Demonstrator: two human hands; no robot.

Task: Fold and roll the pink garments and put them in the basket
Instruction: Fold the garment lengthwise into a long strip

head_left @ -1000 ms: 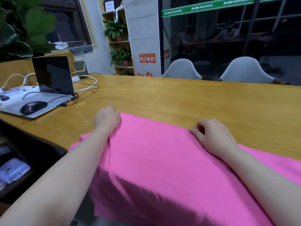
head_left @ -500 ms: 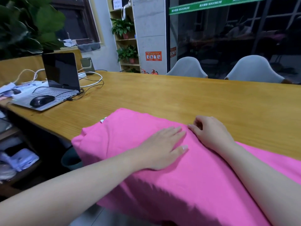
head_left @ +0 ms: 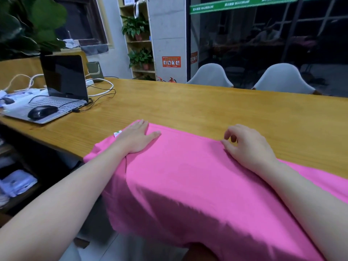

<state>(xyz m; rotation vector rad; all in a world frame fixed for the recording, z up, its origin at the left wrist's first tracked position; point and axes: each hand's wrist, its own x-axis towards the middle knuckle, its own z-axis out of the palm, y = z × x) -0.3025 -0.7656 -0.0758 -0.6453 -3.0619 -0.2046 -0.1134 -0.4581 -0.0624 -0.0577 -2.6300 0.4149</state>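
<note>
- Pink garment [head_left: 188, 176]: spread over the near edge of the wooden table [head_left: 207, 110]. Its far part lies flat on the tabletop; the near part drapes over the edge and hangs toward the viewer. The far border runs as a straight folded line between the two hands.
- A small white label [head_left: 117, 133] shows at the garment's far left corner, just beside the left hand.
- Left hand [head_left: 136, 138]: palm down, flat on the garment near its far left corner. Fingers straight and together, thumb spread to the right; it presses the cloth and grips nothing. The forearm reaches in from the lower left, crossing the draped edge.
- Right hand [head_left: 248, 147]: resting on the garment at its far border, to the right. Thumb lies along the cloth; fingers are bent, tips downward at the fold line. It appears to pinch the edge of the fabric, though the contact under the fingertips is not clearly visible. The forearm enters from the lower right, lying over the cloth.
- The hands are well apart.
- Surroundings: an open laptop [head_left: 56, 91] with a black mouse [head_left: 42, 112] resting on it stands at the far left of the table, cables beside it. Two pale chairs [head_left: 282, 80] stand behind the far edge. A shelf with potted plants [head_left: 137, 29] stands against the back wall.
</note>
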